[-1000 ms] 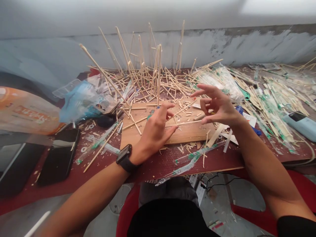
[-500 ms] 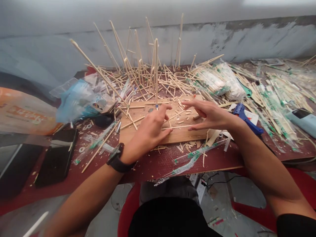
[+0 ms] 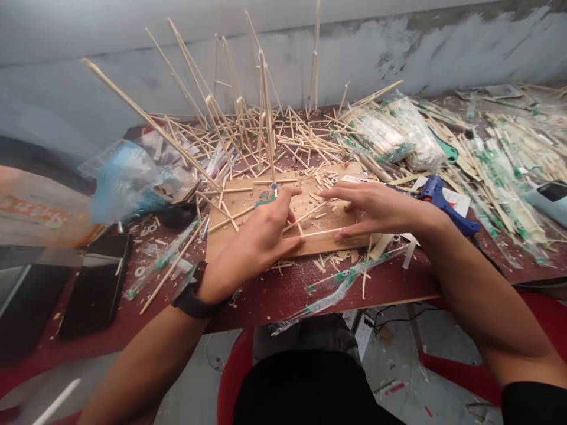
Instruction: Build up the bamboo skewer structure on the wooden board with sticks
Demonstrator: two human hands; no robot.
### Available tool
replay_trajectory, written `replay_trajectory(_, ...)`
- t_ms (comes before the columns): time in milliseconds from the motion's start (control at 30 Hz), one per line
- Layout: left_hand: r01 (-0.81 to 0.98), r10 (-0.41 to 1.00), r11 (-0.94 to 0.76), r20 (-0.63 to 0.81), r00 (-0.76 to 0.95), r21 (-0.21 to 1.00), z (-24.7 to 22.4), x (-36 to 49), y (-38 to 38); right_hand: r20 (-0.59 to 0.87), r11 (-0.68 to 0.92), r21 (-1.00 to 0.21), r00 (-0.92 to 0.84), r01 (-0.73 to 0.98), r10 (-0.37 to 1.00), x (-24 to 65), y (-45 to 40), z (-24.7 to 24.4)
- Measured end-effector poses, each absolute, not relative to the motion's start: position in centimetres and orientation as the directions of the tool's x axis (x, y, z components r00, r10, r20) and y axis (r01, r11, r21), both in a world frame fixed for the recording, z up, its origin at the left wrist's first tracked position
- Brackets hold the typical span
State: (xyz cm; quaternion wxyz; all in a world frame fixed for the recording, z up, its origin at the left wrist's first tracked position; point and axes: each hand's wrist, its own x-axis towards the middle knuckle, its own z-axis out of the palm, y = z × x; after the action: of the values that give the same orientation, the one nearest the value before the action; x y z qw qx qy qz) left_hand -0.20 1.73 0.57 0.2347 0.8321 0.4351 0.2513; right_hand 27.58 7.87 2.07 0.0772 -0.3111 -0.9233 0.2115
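Observation:
A small frame of thin wooden sticks (image 3: 321,232) lies low over the wooden board (image 3: 248,231) between my hands. My left hand (image 3: 266,230) is curled at its left end, thumb along the front stick. My right hand (image 3: 372,208) holds the right end, thumb at the front and fingers behind. My palms hide part of the grip. Beyond my left hand, a tall upright stick piece (image 3: 268,127) stands with a blue spot at its foot. Crossed sticks (image 3: 228,212) lie on the board's left side.
Stick structures (image 3: 239,127) crowd the back against the wall. A blue glue gun (image 3: 447,206) lies right, beside plastic-wrapped sticks (image 3: 401,133). A black phone (image 3: 95,289) and a blue plastic bag (image 3: 124,177) are left. Clear wrappers (image 3: 336,289) lie near the table's front edge.
My view has shifted slightly, so the tall sticks appear farther left and higher. Both hands keep nearly the same pose around the stick frame. A green patch now shows behind my left hand.

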Motion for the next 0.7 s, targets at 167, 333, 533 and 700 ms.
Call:
replay_trajectory(167,0.641,0.835,-0.526,0.193,0.516,0.559,0.5,-0.2,1.8,0.072,0.751,-0.429,-0.81,0.502,0.582,27.7,7.8,2.0)
replay_trajectory(333,0.654,0.834,-0.542,0.243,0.496,0.528,0.2,-0.1,1.9,0.186,0.772,-0.417,-0.786,0.48,0.589,27.5,8.1,1.7)
replay_trajectory(533,0.452,0.761,-0.647,0.559,0.329,0.614,1.5,0.9,1.2,0.513,0.826,-0.346,-0.647,0.445,0.564,27.0,8.0,1.7)
replay_trajectory(700,0.037,0.685,-0.719,0.698,0.209,0.694,3.5,1.5,-1.9,0.592,0.829,-0.33,-0.585,0.452,0.555,26.4,7.5,1.9)
